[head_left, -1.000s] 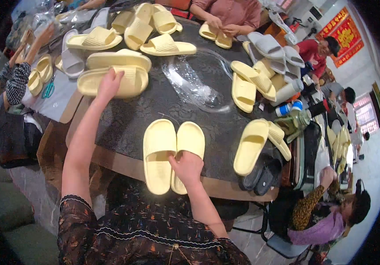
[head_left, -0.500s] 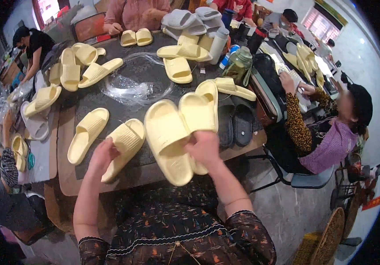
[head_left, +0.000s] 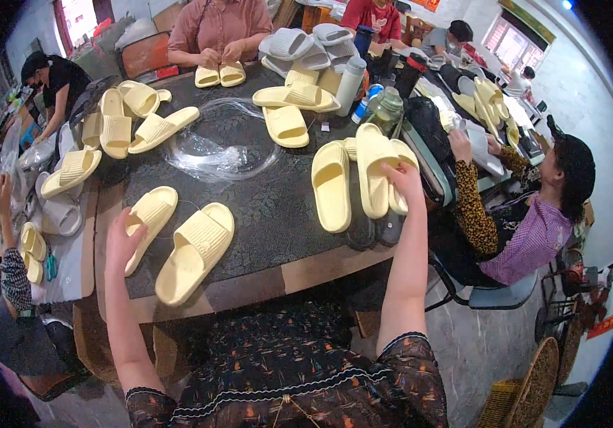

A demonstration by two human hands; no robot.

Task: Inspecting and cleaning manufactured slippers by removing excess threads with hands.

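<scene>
My left hand (head_left: 122,239) closes on the edge of a pale yellow ribbed slipper (head_left: 154,214) at the table's near left. Beside it lies a second yellow slipper (head_left: 197,251), untouched, toe pointing away from me. At the right, my right hand (head_left: 405,181) grips a pair of yellow slippers (head_left: 372,171), its fingers over the inner sides of the two. Another yellow slipper (head_left: 331,192) lies just left of that pair. Beneath them, dark slippers (head_left: 389,232) are mostly covered. A thin clear strand seems to run between the left slippers.
A loose coil of clear strands (head_left: 228,158) lies mid-table. More yellow slippers (head_left: 115,128) are at the far left, others (head_left: 287,125) farther back. Grey slippers (head_left: 291,44), bottles (head_left: 351,82) and a jar (head_left: 386,107) stand at back right. Other people work around the tables.
My right hand has carried the yellow pair rightward, away from the table's near middle. My left hand has shifted left, from the right slipper of the near pair to the left one.
</scene>
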